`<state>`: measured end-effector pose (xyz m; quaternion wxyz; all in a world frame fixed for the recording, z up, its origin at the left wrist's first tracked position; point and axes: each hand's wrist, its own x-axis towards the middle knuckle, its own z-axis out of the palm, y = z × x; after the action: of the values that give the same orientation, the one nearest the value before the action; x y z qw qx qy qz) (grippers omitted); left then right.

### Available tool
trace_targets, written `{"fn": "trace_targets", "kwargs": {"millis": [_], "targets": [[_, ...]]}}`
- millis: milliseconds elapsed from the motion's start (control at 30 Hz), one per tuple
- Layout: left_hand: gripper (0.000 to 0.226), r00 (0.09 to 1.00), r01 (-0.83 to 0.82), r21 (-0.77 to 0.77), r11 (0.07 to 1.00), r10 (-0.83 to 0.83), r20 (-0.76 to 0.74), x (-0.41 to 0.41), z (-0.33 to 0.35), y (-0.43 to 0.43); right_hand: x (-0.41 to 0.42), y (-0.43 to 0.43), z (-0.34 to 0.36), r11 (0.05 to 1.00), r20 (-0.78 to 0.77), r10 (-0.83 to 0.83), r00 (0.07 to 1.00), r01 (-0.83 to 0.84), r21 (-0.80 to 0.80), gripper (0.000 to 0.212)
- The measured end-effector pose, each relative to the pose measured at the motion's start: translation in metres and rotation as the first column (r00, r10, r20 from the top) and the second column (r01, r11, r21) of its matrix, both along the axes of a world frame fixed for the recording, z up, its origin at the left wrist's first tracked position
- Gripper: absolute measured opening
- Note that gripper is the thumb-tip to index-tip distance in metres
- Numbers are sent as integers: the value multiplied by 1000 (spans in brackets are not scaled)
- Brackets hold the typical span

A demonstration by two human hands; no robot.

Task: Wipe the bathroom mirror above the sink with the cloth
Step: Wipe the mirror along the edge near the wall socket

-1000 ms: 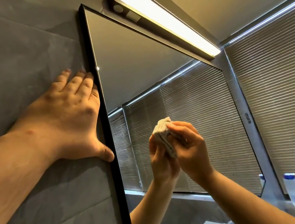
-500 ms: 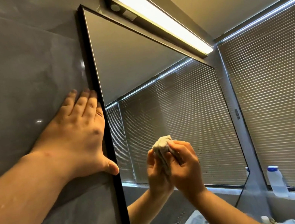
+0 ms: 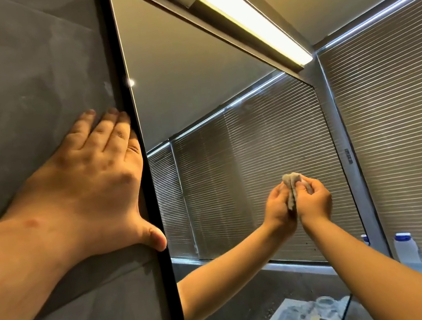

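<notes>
Head view: I press the cloth (image 3: 291,183) to the mirror (image 3: 219,87) with my right hand (image 3: 313,199) while my left hand (image 3: 91,192) braces on the wall (image 3: 15,81).

My right hand's fingers are curled round the small bunched grey cloth, pinching it against the glass toward the mirror's right side, about mid-height, where it meets its own reflection. My left hand lies flat and released on the grey wall, fingers straight and pointing up, the thumb touching the mirror's black frame (image 3: 143,171). A lit light bar (image 3: 235,14) runs along the top of the mirror. To the right, slatted blinds (image 3: 409,139) cover the window, and a white bottle with a blue cap (image 3: 406,249) stands on the sill just beside the mirror's lower right corner.
</notes>
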<state>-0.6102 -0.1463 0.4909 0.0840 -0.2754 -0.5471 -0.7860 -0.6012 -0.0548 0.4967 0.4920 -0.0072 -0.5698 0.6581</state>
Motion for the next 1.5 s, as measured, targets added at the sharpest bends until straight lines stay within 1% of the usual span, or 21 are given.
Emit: {"fn": "trace_targets", "kwargs": {"millis": [33, 100, 167, 233, 333, 400, 467, 533, 600, 667, 733, 833, 900, 967, 1033, 1133, 1233, 1300, 1333, 1433, 1500], "targets": [[27, 999, 41, 14, 999, -42, 26, 5, 5, 15, -5, 2, -1, 1000, 2, 1, 1000, -1, -30, 19], [29, 996, 74, 50, 996, -72, -51, 2, 16, 16, -3, -3, 0, 999, -31, 10, 999, -12, -47, 19], [30, 996, 62, 88, 994, -55, -74, 12, 16, 7, 8, -15, 2, 999, -66, 26, 997, -28, -32, 18], [30, 983, 166, 181, 969, -148, -108, 24, 21, -7, 27, -31, 4, 999, -113, 48, 992, -47, 10, 15], [31, 934, 320, 282, 905, -250, -257, 39, 16, -30, 65, -63, 0, 991, -287, 89, 954, -55, 123, 18], [24, 884, 413, 334, 847, -285, -371, 50, 7, -47, 88, -78, -6, 971, -409, 133, 903, -35, 237, 24], [27, 825, 491, 354, 796, -294, -483, 51, 1, -57, 99, -82, -7, 945, -471, 177, 864, -16, 327, 27], [27, 797, 523, 377, 764, -282, -534, 45, 4, -55, 98, -77, -2, 934, -480, 212, 851, -31, 357, 27], [30, 830, 494, 411, 766, -274, -486, 42, 18, -45, 85, -67, 9, 945, -448, 197, 872, -48, 324, 27], [33, 880, 433, 407, 804, -279, -385, 36, 34, -30, 66, -55, 23, 967, -374, 178, 910, -91, 239, 25], [30, 916, 364, 380, 850, -251, -314, 28, 47, -15, 43, -39, 35, 978, -292, 177, 940, -135, 159, 16], [39, 955, 286, 369, 884, -232, -183, 17, 51, 2, 14, -16, 43, 985, -212, 166, 963, -153, 75, 19], [30, 961, 272, 346, 898, -236, -144, 12, 52, 4, 12, -12, 45, 985, -195, 169, 966, -160, 59, 16], [27, 951, 299, 284, 911, -260, -167, 9, 58, 1, 19, -16, 46, 986, -199, 164, 966, -155, 60, 11], [30, 933, 332, 257, 907, -276, -230, 13, 60, -6, 26, -24, 44, 985, -208, 161, 965, -143, 99, 13], [32, 885, 418, 316, 852, -304, -352, 24, 56, -24, 55, -45, 40, 973, -263, 160, 952, -108, 203, 15], [30, 817, 524, 375, 765, -326, -476, 39, 44, -50, 94, -73, 36, 947, -428, 177, 886, -35, 319, 24], [31, 749, 596, 355, 721, -339, -569, 45, 39, -64, 109, -84, 33, 923, -489, 209, 847, -5, 385, 25], [31, 735, 605, 349, 716, -333, -591, 47, 40, -67, 110, -86, 34, 914, -498, 227, 837, -6, 406, 25], [28, 757, 576, 367, 731, -307, -576, 54, 51, -62, 104, -83, 45, 918, -508, 230, 830, -12, 396, 28], [24, 813, 517, 405, 754, -285, -508, 53, 70, -53, 96, -78, 63, 938, -502, 211, 839, -29, 345, 28]]}}
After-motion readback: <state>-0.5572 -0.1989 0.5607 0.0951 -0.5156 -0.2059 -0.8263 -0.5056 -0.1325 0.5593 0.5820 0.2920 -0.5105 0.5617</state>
